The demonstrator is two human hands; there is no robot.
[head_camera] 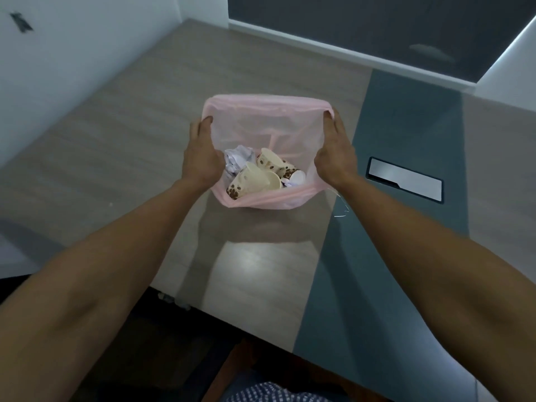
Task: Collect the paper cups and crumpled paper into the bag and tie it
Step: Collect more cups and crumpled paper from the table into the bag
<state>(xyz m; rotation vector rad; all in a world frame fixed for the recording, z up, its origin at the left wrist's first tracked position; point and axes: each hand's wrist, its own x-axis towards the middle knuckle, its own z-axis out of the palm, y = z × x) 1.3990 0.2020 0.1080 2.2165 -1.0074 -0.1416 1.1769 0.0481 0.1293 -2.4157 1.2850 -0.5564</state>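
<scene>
Bag [261, 123] stands mid-counter [130, 146], cups [255, 177] and crumpled paper [239, 159] inside; my left hand [200, 158] and right hand [336, 158] clench its rim. Thin plastic could slip from my fingers or tear while I knot.

A wood-grain table [139, 146] with a teal strip, seen from above.

The table's grey-brown top runs from 6 o'clock up to 12 o'clock, with a broad teal band [406, 134] crossing it along the 3 o'clock side. A silver rectangular cover plate [404, 179] sits flush in that band at 3 o'clock. A pink bag [261, 117] stands near the centre, its base on the wood surface just beside the band. A thin white thread [342, 208] lies on the band's edge at about 4 o'clock of the bag.
</scene>
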